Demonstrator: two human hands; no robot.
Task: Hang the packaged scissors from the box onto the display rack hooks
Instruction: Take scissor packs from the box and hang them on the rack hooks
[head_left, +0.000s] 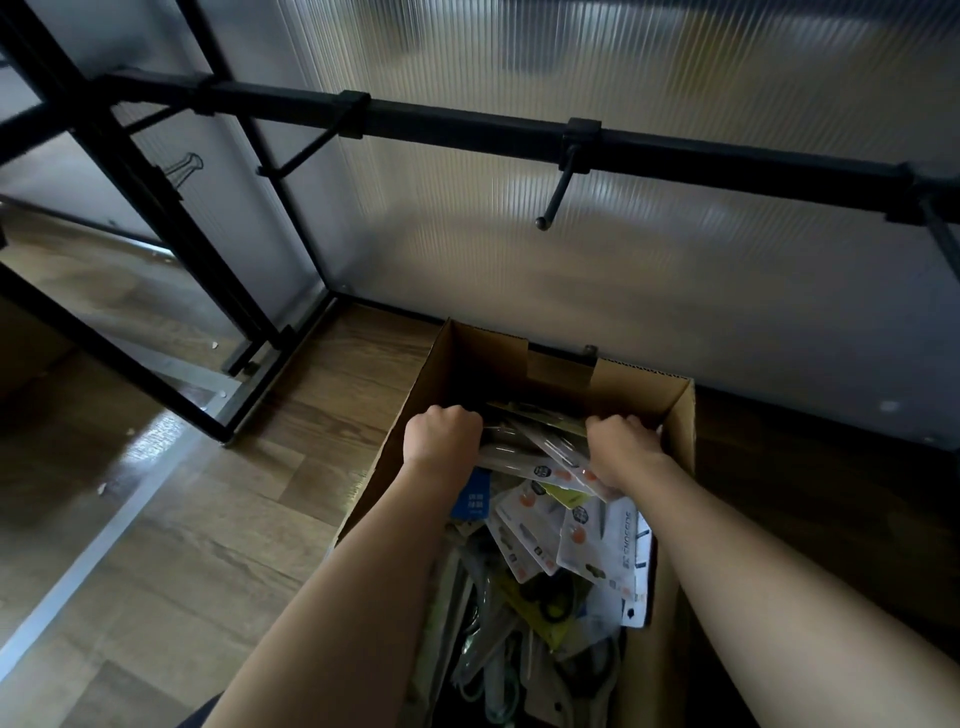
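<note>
An open cardboard box (675, 415) stands on the floor below the rack, full of packaged scissors (576, 540) lying in a loose heap. Both my hands reach into its far end. My left hand (441, 434) and my right hand (623, 449) have their fingers curled round a flat bundle of scissors packs (535, 447), one hand at each end. Above the box a black rack bar (467, 124) runs across, with bare hooks (556, 197) sticking out toward me.
A ribbed translucent panel (649, 270) backs the rack. Another hook (306, 150) points left of centre, and a third (940, 234) shows at the right edge. A black frame (171, 223) stands at the left. A binder clip (184, 169) is fixed to it. Wooden floor (182, 545) surrounds the box.
</note>
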